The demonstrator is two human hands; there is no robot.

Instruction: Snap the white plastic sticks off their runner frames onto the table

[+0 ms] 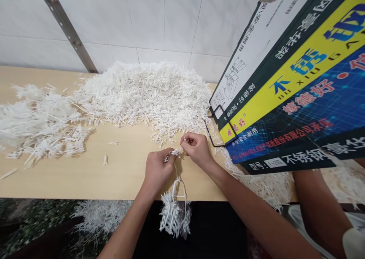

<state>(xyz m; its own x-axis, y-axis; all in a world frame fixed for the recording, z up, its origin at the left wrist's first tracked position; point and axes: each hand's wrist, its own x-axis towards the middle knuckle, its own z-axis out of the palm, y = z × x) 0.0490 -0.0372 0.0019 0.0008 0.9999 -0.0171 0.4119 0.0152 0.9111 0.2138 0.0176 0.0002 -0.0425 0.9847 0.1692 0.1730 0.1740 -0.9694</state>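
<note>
The left hand [159,167] and right hand [196,148] each pinch white sprigs [176,152] between fingertips; these seem light and bendy, best held near one end.

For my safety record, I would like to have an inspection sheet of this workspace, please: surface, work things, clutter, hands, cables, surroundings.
Surface: light wood-coloured table.
Work things: small white pieces at the fingers; a white bundle hangs below by a strand; a large white heap at the back, a smaller heap at picture left.
Clutter: loose pieces scattered near the heaps.
Hands: left hand pinches white pieces; right hand is pinched close beside it, its grip partly hidden.
Cables: nothing seen.
Surroundings: tiled wall with metal strip; printed cardboard panel at right; another person's arm beyond it.
</note>
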